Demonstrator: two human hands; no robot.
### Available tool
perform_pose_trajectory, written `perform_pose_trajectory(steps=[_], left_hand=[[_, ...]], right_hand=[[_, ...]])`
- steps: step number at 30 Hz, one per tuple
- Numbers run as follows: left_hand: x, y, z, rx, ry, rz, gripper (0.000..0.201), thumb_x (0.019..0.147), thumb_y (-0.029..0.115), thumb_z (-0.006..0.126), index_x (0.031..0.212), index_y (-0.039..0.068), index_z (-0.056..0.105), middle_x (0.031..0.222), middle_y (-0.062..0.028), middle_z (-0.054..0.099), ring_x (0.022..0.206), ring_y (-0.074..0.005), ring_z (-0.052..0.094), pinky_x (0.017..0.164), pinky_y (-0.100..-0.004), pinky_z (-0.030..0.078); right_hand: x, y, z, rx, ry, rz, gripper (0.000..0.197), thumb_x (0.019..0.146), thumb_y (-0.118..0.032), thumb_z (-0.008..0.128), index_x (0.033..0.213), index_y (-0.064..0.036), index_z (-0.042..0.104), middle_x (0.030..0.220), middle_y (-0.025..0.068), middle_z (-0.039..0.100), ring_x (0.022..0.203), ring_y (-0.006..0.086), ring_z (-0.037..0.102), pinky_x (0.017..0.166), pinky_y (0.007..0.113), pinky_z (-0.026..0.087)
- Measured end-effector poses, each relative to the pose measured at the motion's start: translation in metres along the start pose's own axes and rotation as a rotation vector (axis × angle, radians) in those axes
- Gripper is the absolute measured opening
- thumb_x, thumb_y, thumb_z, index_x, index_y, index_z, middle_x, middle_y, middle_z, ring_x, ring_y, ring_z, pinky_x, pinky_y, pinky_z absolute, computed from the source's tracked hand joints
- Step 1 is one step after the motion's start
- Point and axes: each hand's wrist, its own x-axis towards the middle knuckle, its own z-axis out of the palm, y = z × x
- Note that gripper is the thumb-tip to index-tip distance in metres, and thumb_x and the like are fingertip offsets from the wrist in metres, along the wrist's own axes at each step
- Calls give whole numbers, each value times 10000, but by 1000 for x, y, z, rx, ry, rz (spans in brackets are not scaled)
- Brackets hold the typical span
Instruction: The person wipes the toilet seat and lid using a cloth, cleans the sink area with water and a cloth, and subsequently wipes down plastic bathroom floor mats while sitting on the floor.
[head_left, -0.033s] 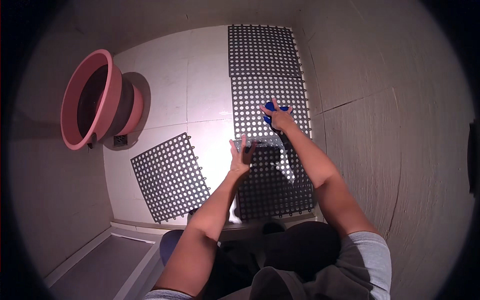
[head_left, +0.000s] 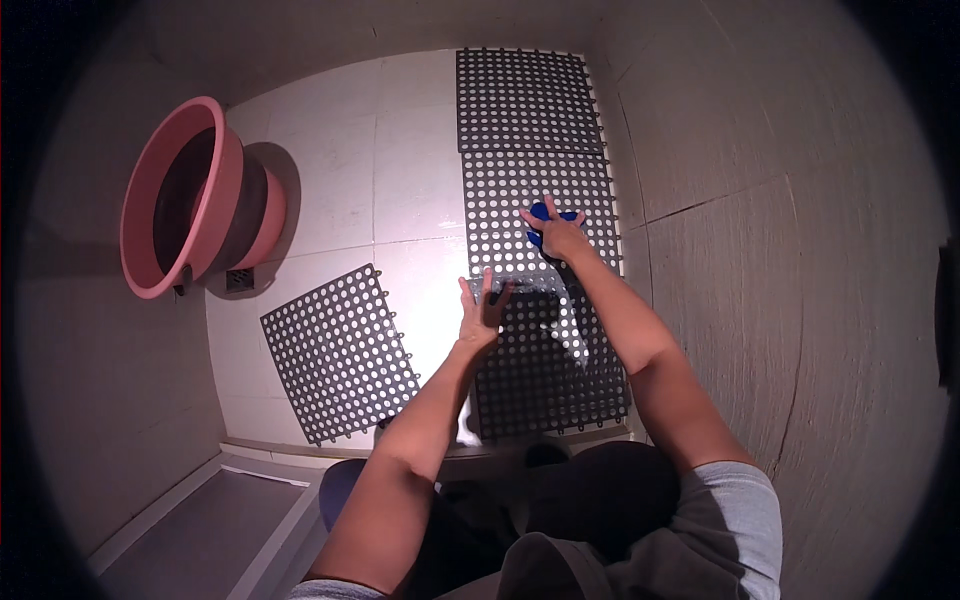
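My right hand [head_left: 566, 240] lies over a small blue object [head_left: 541, 211] on the middle dark mat [head_left: 500, 190] of a row of mats with round holes. Its fingers are spread across the blue object, which shows between them; its exact kind is hidden. My left hand [head_left: 482, 315] is open, fingers apart, at the left end of the seam between the middle mat and the nearest mat [head_left: 550, 385]. Shadow covers much of that nearest mat. The far mat [head_left: 525, 100] joins the middle one.
A loose mat [head_left: 340, 355] lies turned at an angle on the pale tiled floor [head_left: 320, 180] at left. A pink and dark grey basin [head_left: 215, 130] stands tilted against the left wall, near a floor drain [head_left: 240, 280]. The right wall [head_left: 720, 250] borders the mat row.
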Motion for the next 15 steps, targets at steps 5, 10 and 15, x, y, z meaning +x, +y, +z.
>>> perform_pose_trajectory(steps=[5,10,15], left_hand=[[4,21,-34,408,-290,179,767,650,54,584,1344,143,269,1423,-153,19,1240,-528,-13,992,-625,109],[5,11,-5,80,-48,-28,892,607,30,635,1366,233,212,1420,-169,-49,1233,-537,4,994,-598,158],[9,7,-6,168,24,-10,851,626,123,662,1352,192,224,1408,-169,27,1251,-502,24,927,-661,184]], right_hand=[[31,-1,-40,-74,208,109,433,772,-116,415,1155,-279,534,1164,131,522,1003,310,548,828,440,439],[84,24,-56,-188,334,158,481,853,-167,355,1295,-356,338,1387,90,251,1134,373,413,867,462,426],[99,36,-58,-109,308,141,473,824,-129,380,1273,-276,401,1384,85,271,1188,395,352,942,449,370]])
